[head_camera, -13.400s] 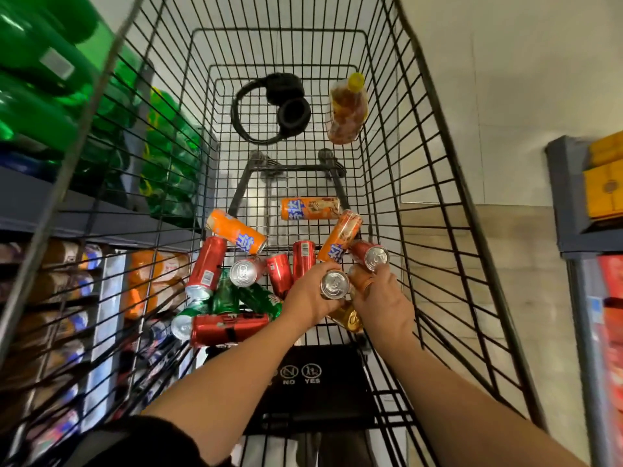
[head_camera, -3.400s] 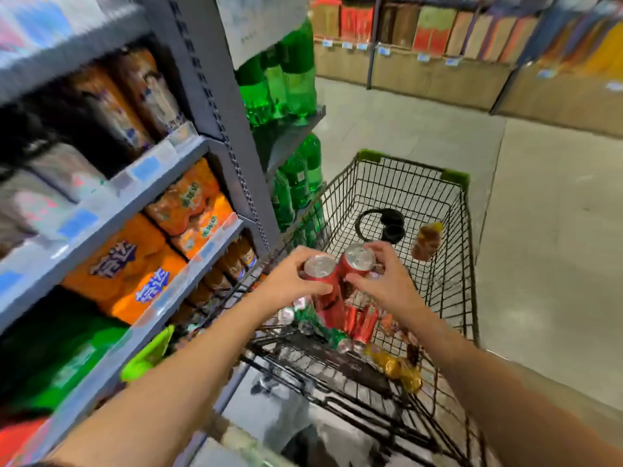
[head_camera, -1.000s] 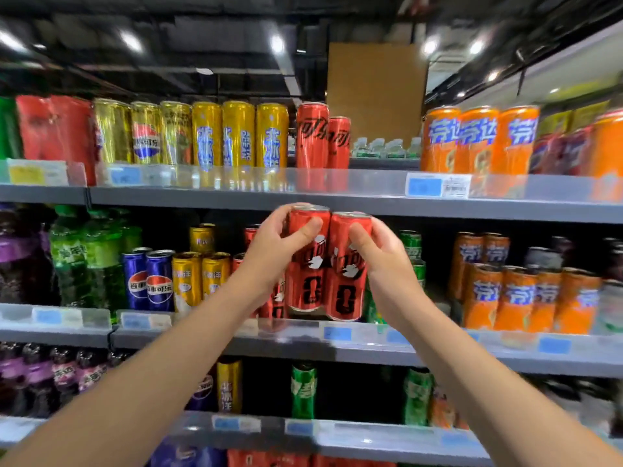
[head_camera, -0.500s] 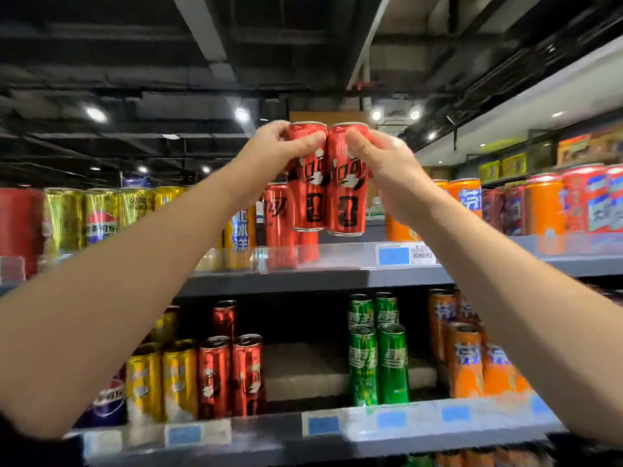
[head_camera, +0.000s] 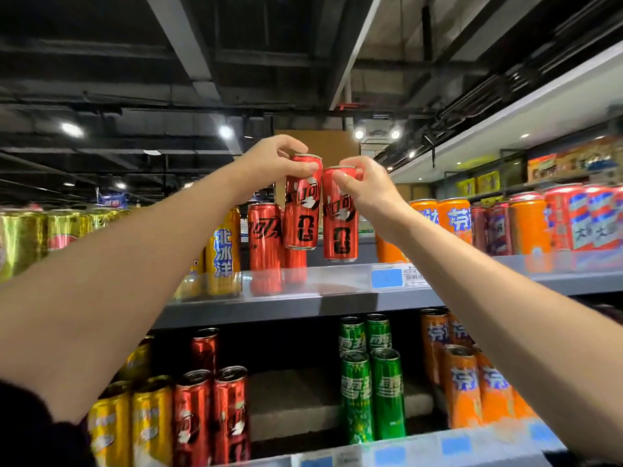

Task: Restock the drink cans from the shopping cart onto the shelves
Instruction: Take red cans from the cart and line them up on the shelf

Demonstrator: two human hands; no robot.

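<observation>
So both hands are gripping slim red cans by their tops: the left hand [head_camera: 269, 163] is pinching the left red can [head_camera: 301, 210], the right hand [head_camera: 365, 187] is pinching the right red can [head_camera: 340, 220] (slightly lower). Both cans are hanging upright, side by side, above the top shelf [head_camera: 303, 291], in the gap beside the shelved red cans [head_camera: 264, 241] and near the orange cans [head_camera: 455, 220].
</observation>
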